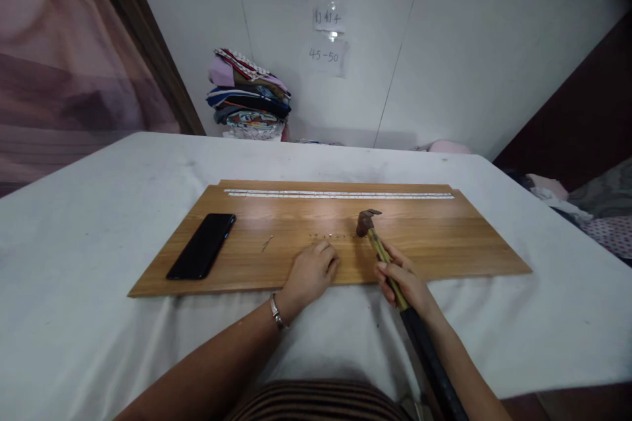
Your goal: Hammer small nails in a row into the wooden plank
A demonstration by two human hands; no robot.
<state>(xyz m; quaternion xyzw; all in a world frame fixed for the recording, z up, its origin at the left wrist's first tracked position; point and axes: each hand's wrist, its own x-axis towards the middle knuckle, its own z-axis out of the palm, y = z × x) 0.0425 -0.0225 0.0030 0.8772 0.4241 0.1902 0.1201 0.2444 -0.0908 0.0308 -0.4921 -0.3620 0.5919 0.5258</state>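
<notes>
My right hand [402,279] grips a claw hammer [388,261] partway along its yellow-and-black handle. The rusty head hangs over the wooden board [434,243], near the right end of a short row of small nails [330,235]. Whether the head touches a nail cannot be made out. On the board just in front of the row rests my left hand [313,270], its fingers curled together; anything inside them is hidden. A metal bracelet [276,311] circles the left wrist. Left of that hand, a few loose nails [267,243] lie on the wood.
A black phone [202,247] lies on the board's left part. Two white marked strips [340,195] run along its back edge. White cloth covers the table [74,250]. Folded clothes [249,95] are stacked behind it by the wall, which bears handwritten paper notes [328,56].
</notes>
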